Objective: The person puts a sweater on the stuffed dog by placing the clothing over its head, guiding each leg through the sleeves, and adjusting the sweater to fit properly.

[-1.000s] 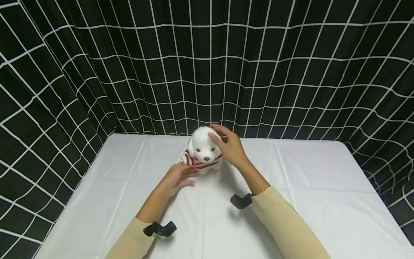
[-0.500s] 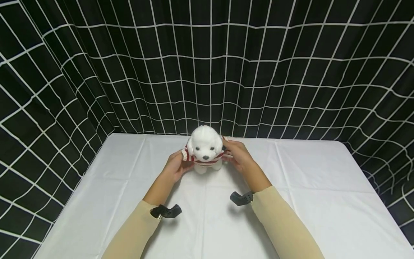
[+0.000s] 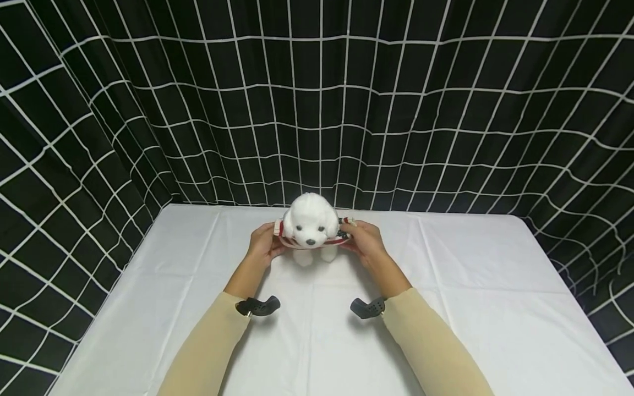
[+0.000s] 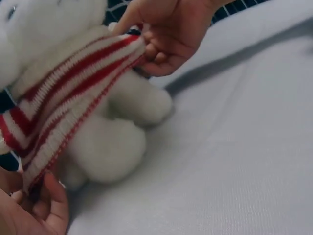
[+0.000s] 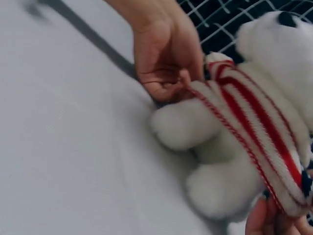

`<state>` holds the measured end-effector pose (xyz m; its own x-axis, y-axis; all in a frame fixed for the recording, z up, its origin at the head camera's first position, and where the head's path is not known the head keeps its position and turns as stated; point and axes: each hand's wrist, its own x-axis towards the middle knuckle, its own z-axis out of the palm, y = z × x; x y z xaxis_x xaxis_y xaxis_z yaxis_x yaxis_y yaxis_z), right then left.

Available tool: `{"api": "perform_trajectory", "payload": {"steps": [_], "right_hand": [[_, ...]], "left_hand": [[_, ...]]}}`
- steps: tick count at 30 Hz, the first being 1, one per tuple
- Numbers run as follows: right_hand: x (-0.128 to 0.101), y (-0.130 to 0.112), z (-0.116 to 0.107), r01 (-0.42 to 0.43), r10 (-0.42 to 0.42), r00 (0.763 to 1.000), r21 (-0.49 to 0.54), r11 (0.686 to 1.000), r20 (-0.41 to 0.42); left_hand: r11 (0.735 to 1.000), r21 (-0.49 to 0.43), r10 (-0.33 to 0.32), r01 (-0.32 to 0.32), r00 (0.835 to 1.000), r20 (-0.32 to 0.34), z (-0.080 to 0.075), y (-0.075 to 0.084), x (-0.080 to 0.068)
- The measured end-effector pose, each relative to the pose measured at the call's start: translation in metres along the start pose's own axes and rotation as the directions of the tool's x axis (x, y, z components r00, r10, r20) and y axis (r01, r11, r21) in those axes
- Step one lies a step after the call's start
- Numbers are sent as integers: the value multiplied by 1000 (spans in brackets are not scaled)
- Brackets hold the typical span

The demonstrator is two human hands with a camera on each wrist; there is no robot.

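Note:
A white plush dog (image 3: 311, 212) stands on its paws near the back of the table, facing me. It wears a red-and-white striped knit sweater (image 4: 73, 90), stretched wide across its chest with the lower hem off the legs. At the dog's left side in the head view, my left hand (image 3: 262, 243) pinches the sweater's edge. My right hand (image 3: 367, 242) pinches the opposite edge, where dark spots show on the knit. Both wrist views show the hem taut between the two hands, over the dog's front legs (image 5: 215, 181).
A white cloth covers the table (image 3: 317, 341). Behind and beside it hangs a black curtain (image 3: 317, 110) with a white grid. Each wrist carries a black camera mount (image 3: 260, 306) over a beige sleeve (image 3: 208, 346).
My right hand has come down from the dog's head to the sweater's right edge. My left hand has moved up and grips the left edge. The sweater is now spread wider.

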<state>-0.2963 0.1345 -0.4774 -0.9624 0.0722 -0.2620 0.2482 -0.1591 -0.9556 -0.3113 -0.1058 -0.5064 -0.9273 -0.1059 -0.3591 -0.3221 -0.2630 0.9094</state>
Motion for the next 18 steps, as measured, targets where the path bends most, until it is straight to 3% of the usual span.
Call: {"api": "perform_trajectory", "payload": {"steps": [7,11,13,15,18], "right_hand": [[-1,9,10,-5,-20,993,-204,979,-116],[-4,7,8,27,-61,992,-287,958,-112],[-8,3,4,85,-128,987,-355,931,-100],[-12,-1,1,177,-228,971,-439,881,-67],[-21,-9,-2,368,-407,912,-539,758,49]], "left_hand": [[985,159,68,-67,998,2,4,-2,3],[967,188,182,-173,983,-34,6,4,-11],[933,229,293,-278,956,-32,5,9,-21],[874,305,396,-380,918,8,3,14,-30],[767,427,486,-479,868,101,-1,20,-42]]}}
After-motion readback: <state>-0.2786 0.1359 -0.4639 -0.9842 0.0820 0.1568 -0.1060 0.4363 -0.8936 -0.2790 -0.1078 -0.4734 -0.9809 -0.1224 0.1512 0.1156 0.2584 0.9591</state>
